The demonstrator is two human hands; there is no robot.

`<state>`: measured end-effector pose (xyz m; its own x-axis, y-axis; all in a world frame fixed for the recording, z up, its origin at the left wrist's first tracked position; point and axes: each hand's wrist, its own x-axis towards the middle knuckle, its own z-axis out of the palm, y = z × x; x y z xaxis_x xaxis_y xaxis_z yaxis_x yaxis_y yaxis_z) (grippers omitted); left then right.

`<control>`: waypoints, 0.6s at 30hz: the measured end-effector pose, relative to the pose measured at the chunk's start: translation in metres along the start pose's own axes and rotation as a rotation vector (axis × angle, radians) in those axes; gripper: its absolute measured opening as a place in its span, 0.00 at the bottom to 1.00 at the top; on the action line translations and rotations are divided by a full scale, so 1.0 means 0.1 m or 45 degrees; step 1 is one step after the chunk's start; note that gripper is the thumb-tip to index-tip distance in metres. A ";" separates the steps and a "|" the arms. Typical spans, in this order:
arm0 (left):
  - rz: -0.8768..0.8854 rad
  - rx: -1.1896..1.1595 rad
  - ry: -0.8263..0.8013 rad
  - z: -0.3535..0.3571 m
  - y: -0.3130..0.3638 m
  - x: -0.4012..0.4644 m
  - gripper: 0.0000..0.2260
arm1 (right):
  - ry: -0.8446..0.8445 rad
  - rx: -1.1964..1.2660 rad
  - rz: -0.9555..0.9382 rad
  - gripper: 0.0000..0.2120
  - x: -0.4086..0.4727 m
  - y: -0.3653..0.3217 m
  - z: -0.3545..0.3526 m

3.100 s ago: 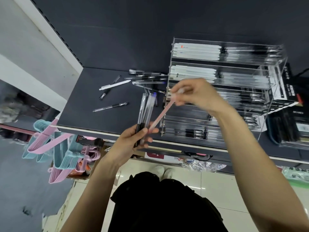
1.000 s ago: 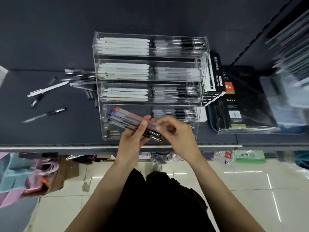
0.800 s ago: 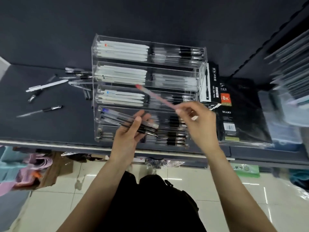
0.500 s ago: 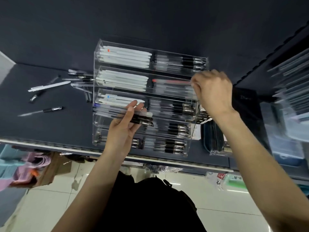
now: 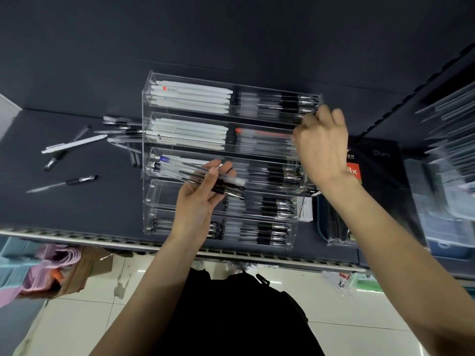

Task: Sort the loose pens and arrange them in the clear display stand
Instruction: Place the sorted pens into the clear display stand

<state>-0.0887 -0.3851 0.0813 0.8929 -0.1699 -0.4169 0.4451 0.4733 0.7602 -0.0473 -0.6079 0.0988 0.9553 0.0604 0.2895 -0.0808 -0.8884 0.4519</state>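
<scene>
A dark shelf with a pale front edge, backed by a dark wall, carries the clear display stand, a tiered acrylic rack whose rows I see filled with white pens on the left and clear, black-gripped pens on the right. My left hand, palm up in front of the stand's middle tiers, holds a bundle of pens with the fingers curled around it; one pen in the bundle has a blue cap, pointing left. My right hand is at the right end of the second tier from the top, fingers curled, beside a red-capped pen lying in that tier's right compartment; whether the fingers still pinch its end I cannot tell. Loose pens lie scattered on the shelf left of the stand, among them a white pen and a black-gripped pen set apart. Right of the stand are dark wrapped diary packs. Below the shelf, a tiled floor
</scene>
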 end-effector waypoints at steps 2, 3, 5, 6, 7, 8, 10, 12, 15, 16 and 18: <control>-0.004 -0.010 -0.004 0.02 0.00 0.01 0.10 | 0.070 0.025 0.018 0.10 -0.02 -0.01 0.02; -0.006 -0.022 -0.007 0.02 0.01 0.02 0.10 | 0.132 0.066 0.044 0.08 -0.04 -0.01 0.03; -0.012 -0.041 -0.020 0.04 0.01 0.02 0.10 | 0.293 0.324 0.142 0.03 -0.14 -0.01 -0.03; -0.011 -0.041 -0.029 0.06 0.01 0.03 0.10 | 0.344 0.542 0.188 0.01 -0.22 -0.02 -0.12; -0.005 -0.031 -0.035 0.07 0.01 0.03 0.10 | 0.341 0.800 0.221 0.02 -0.29 -0.06 -0.24; 0.005 -0.013 -0.040 0.08 0.02 0.03 0.10 | 0.275 1.078 0.230 0.04 -0.36 -0.11 -0.39; 0.017 0.037 -0.055 0.12 0.01 0.03 0.10 | -0.009 1.472 0.257 0.07 -0.45 -0.26 -0.62; 0.013 0.089 -0.091 0.15 0.00 0.01 0.10 | -0.293 1.629 0.288 0.09 -0.49 -0.40 -0.68; 0.004 0.133 -0.123 0.18 -0.01 0.00 0.11 | -0.406 1.643 0.270 0.10 -0.50 -0.47 -0.64; 0.002 0.139 -0.133 0.18 -0.01 -0.01 0.12 | -0.428 1.650 0.254 0.10 -0.50 -0.46 -0.64; -0.015 0.150 -0.160 0.19 -0.01 -0.01 0.13 | -0.467 1.624 0.170 0.10 -0.48 -0.38 -0.63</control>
<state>-0.0886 -0.4019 0.0900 0.8858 -0.2849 -0.3664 0.4540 0.3675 0.8117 -0.1081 -0.5486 0.1209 0.9979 -0.0059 -0.0641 -0.0504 -0.6913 -0.7208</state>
